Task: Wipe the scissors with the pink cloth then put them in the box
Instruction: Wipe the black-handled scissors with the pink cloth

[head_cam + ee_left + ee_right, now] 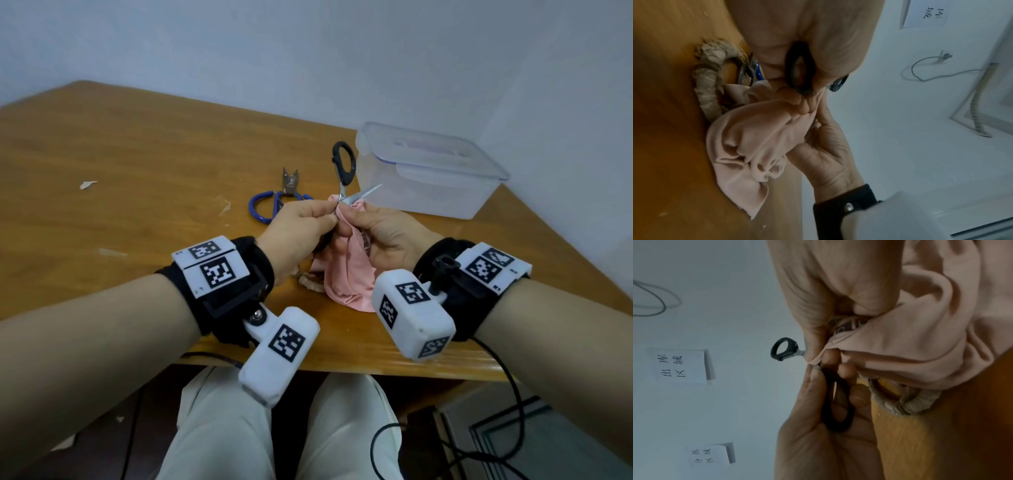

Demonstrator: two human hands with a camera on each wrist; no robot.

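Observation:
The black-handled scissors (343, 161) are spread open above the table. My left hand (327, 221) grips their lower handle loop (799, 68), while the other loop (784, 348) points up and away. My right hand (351, 217) pinches the pink cloth (346, 274) around one blade near the pivot. The second blade (368, 192) sticks out bare to the right. The rest of the cloth hangs down onto the table. The clear plastic box (428, 171) stands at the back right with its lid on.
Blue-handled scissors (270, 204) lie on the wooden table (137, 171) just beyond my left hand. A pair with cloth-wrapped handles (709, 78) lies partly under the pink cloth. Small paper scraps (88, 185) dot the left side. Cables hang below the table edge.

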